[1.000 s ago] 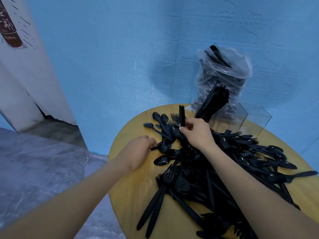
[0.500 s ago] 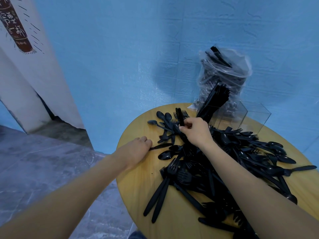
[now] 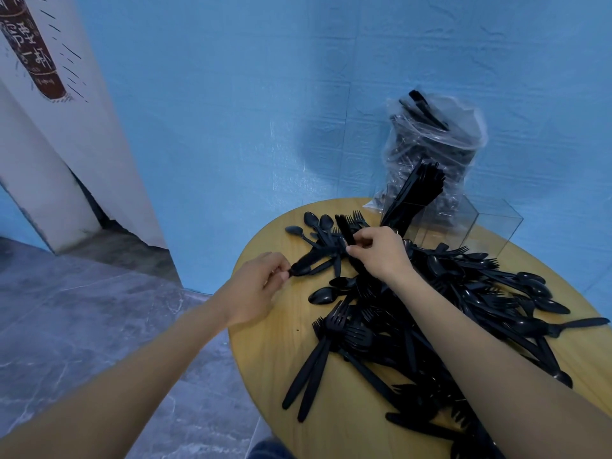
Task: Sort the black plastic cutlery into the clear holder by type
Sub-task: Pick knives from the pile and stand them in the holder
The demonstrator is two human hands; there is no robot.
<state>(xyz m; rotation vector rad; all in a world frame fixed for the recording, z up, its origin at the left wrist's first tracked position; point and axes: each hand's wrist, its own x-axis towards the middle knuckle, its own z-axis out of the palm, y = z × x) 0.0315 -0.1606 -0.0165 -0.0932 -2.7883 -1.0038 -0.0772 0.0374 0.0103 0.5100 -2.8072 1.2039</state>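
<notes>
The left hand (image 3: 255, 293) pinched the handle end of 1 black piece (image 3: 306, 265), its long axis running up and right toward the right hand (image 3: 381, 255). That hand's fingers curled round a bunch of black handles (image 3: 344, 228) pointing up and away; their number could not be told. The cutlery pile (image 3: 430, 319) sprawled across the round wooden table (image 3: 268, 352), far too tangled to count. The clear holder (image 3: 480, 226) stood at the far edge with 1 upright bundle (image 3: 419, 190) leaning right. 1 plastic bag (image 3: 437, 140) stood behind.
</notes>
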